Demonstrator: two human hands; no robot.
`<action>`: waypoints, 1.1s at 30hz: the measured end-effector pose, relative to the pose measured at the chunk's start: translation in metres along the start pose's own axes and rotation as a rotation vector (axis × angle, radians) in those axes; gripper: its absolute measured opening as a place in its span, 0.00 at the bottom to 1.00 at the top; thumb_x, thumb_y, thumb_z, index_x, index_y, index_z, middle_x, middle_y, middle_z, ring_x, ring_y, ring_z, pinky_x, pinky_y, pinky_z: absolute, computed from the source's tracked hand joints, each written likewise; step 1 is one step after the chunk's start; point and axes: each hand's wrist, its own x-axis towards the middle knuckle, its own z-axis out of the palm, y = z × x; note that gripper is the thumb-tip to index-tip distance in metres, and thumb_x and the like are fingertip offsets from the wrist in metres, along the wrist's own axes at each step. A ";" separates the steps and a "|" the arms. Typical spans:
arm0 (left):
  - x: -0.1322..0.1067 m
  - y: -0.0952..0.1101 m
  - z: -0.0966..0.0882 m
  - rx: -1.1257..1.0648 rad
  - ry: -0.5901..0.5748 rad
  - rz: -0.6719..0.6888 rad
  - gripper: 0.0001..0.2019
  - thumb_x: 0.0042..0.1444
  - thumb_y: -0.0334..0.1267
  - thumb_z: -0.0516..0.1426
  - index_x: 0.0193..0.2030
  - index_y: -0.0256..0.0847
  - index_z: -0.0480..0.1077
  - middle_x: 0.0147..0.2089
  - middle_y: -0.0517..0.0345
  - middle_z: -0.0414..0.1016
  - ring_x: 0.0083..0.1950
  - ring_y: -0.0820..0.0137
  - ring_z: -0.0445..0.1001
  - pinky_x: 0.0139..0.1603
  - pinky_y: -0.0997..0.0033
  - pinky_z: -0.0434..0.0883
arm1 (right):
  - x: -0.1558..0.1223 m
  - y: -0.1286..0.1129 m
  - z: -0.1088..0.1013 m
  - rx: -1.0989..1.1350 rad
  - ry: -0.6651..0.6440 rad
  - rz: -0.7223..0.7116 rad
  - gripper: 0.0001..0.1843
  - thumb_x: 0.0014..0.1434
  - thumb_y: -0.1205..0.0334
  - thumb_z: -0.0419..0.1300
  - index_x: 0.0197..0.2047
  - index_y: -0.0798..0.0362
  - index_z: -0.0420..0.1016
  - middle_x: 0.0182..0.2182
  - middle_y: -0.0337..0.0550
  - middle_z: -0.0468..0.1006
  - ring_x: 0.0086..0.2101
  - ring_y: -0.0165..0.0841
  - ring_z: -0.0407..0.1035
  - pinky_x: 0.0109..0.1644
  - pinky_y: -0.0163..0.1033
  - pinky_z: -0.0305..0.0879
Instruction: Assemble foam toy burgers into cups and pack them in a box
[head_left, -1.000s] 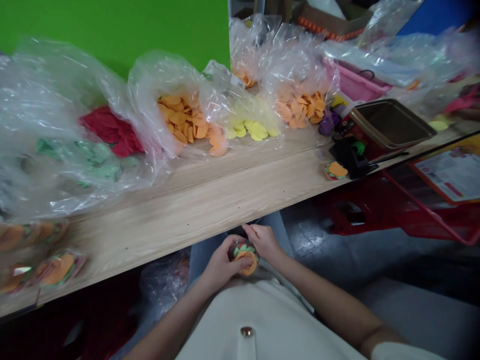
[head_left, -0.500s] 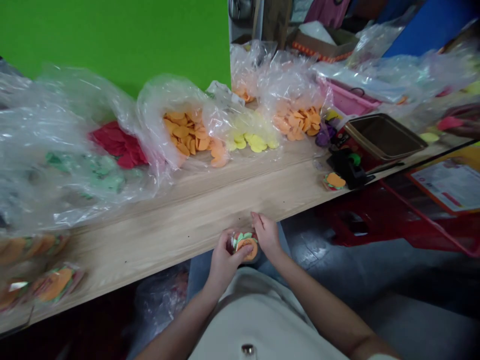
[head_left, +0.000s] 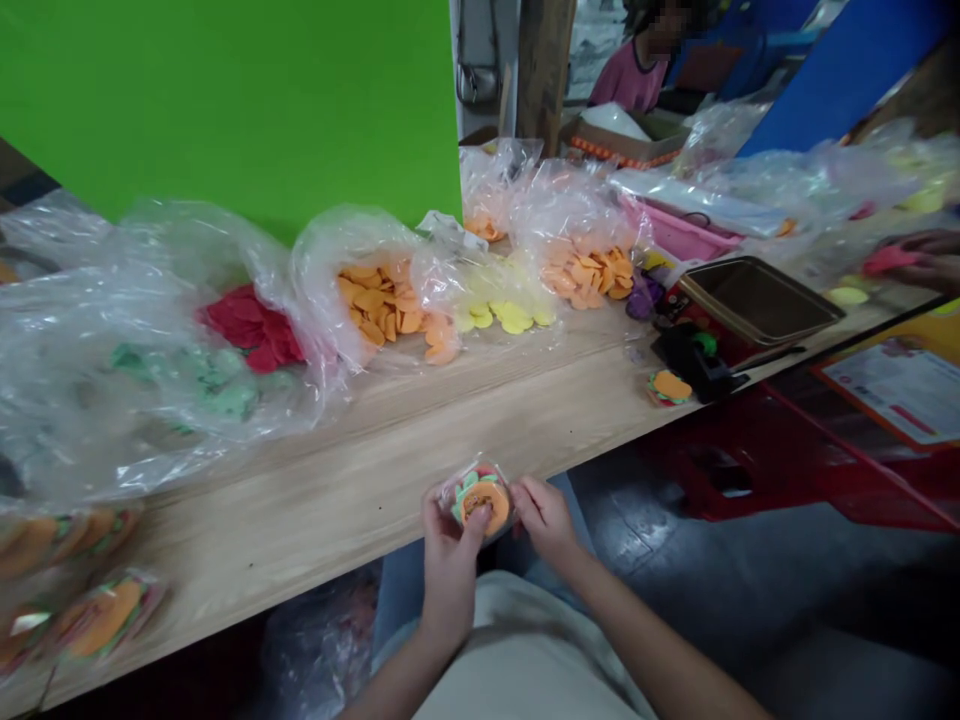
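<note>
Both my hands hold a small clear packet of felt pieces (head_left: pixel 480 497), orange on top with green and red beneath, at the front edge of the wooden table (head_left: pixel 390 450). My left hand (head_left: pixel 448 545) grips it from the left with the thumb on the orange disc. From the right, my right hand (head_left: pixel 546 515) pinches the packet's edge with its fingertips.
Clear plastic bags line the table: green pieces (head_left: pixel 187 385), red pieces (head_left: pixel 251 325), orange discs (head_left: pixel 379 305), yellow discs (head_left: pixel 502 312), more orange discs (head_left: pixel 592 272). Filled packets (head_left: pixel 97 615) lie at the left. A brown tray (head_left: pixel 757 298), a black tool (head_left: pixel 694 355) and a stacked felt piece (head_left: pixel 670 386) sit right. Another person sits behind.
My hands have lifted the packet from my lap up to the table's front edge. The camera has tilted up, showing more of the back of the room.
</note>
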 end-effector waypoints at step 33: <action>-0.004 0.007 -0.043 0.280 -0.500 -0.316 0.13 0.44 0.40 0.61 0.35 0.38 0.66 0.36 0.58 0.70 0.36 0.71 0.68 0.37 0.73 0.66 | -0.039 0.037 0.003 0.366 -0.353 0.233 0.19 0.58 0.47 0.49 0.26 0.53 0.60 0.22 0.34 0.60 0.25 0.27 0.56 0.28 0.31 0.54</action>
